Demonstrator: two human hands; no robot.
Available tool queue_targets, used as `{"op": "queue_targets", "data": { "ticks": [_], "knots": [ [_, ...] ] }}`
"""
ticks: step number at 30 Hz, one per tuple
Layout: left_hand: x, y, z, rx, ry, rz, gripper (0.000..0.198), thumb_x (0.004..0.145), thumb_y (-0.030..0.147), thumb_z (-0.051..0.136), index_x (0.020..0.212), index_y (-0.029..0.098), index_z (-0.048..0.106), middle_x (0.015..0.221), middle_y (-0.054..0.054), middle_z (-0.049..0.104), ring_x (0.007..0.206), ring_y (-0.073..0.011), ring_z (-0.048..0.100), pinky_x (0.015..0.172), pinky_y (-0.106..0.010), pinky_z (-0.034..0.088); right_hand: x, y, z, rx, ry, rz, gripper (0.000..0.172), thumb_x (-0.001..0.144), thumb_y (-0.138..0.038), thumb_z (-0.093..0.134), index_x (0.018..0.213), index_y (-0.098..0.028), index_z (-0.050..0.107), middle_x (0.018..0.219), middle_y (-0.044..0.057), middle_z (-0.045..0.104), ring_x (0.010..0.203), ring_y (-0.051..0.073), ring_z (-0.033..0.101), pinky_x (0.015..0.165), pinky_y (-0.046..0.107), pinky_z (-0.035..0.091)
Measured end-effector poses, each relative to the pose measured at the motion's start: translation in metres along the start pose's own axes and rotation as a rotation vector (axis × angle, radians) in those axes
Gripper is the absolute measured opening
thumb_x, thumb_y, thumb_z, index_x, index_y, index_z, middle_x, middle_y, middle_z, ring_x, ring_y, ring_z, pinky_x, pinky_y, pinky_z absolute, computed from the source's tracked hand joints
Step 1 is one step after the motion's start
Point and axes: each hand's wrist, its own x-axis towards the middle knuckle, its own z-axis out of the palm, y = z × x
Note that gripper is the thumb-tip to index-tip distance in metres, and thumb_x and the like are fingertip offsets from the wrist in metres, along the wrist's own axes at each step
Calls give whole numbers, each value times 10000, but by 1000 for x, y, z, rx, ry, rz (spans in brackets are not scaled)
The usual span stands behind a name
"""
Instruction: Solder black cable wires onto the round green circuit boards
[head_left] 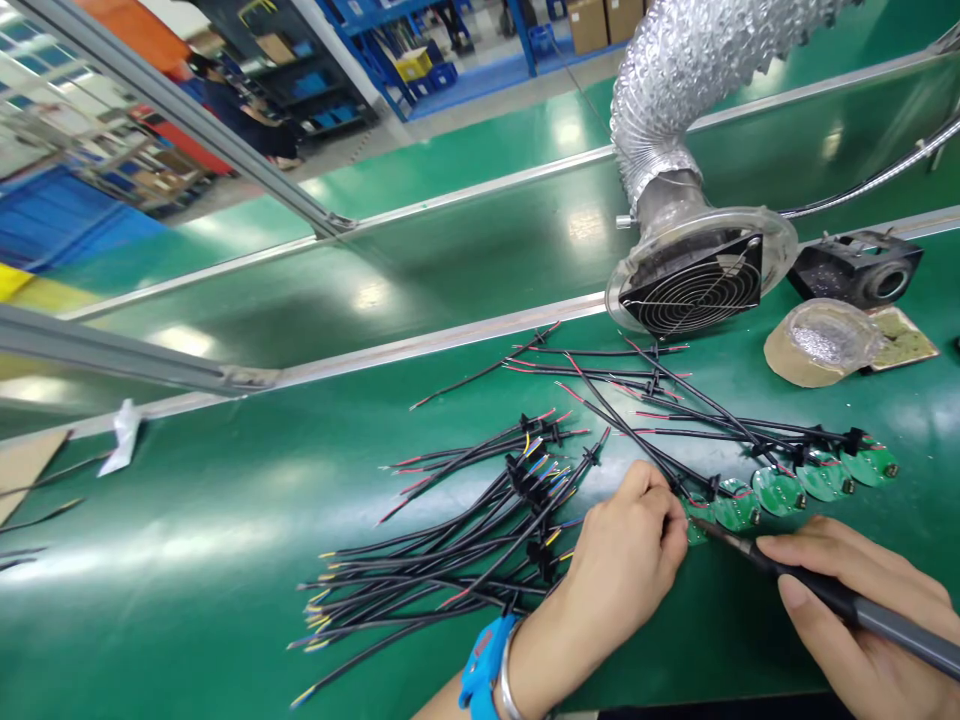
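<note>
My right hand [862, 610] grips a soldering iron [832, 595] like a pen. Its tip reaches a small round green circuit board [697, 522], partly hidden behind my left hand [626, 545]. The left fingers are pinched at the end of a black cable [626, 430] with a red wire, right over that board; the exact grip is hidden. To the right, several round boards [778, 490] lie in a slanting row, with black cables and red wires at them. A blue watch-like band [487, 665] and a metal bangle are on my left wrist.
Loose black cables [420, 560] with bared coloured ends lie in a pile left of my hands. A fume extractor [697, 285] on a foil duct hangs behind. Beside it are a tape roll [817, 340], a sponge tray [904, 338] and a black iron holder [859, 268].
</note>
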Motion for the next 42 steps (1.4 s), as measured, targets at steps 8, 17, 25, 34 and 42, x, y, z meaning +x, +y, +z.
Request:
{"op": "queue_targets", "data": {
  "ticks": [8, 17, 25, 34, 42],
  "knots": [
    [0, 0, 5, 46, 7, -12, 111, 877, 145, 544, 830, 186, 636, 999, -28, 590, 696, -136, 599, 623, -266, 476, -3, 0, 2, -7, -9, 0, 216, 832, -109, 543, 982, -225, 648, 713, 8, 694, 585, 147, 671, 499, 241, 532],
    [1, 2, 7, 34, 46, -27, 107, 844, 130, 561, 779, 200, 609, 936, -17, 591, 711, -147, 596, 638, -265, 461, -10, -2, -3, 29, -17, 6, 223, 826, -112, 548, 983, -233, 650, 744, 19, 694, 621, 170, 678, 518, 277, 534],
    [4, 3, 3, 5, 31, -32, 117, 812, 109, 575, 747, 201, 606, 899, -5, 596, 749, -154, 601, 681, -271, 459, -5, -9, 1, 16, -3, -16, 219, 818, -109, 534, 958, -228, 654, 686, 16, 677, 566, 159, 653, 507, 268, 530],
    [-2, -3, -7, -31, -20, 104, 106, 849, 123, 635, 886, 205, 691, 910, 10, 596, 656, -105, 561, 625, -232, 449, -5, -11, 2, 43, -10, -42, 207, 808, -80, 535, 940, -181, 658, 660, 11, 642, 543, 113, 604, 505, 224, 516],
    [-1, 2, -9, 308, -118, 223, 141, 963, 184, 500, 914, 172, 632, 920, -36, 597, 809, -192, 615, 696, -294, 514, -10, -8, 3, -8, 34, -47, 211, 817, -94, 545, 970, -196, 649, 693, 18, 678, 581, 139, 652, 541, 248, 540]
  ]
}}
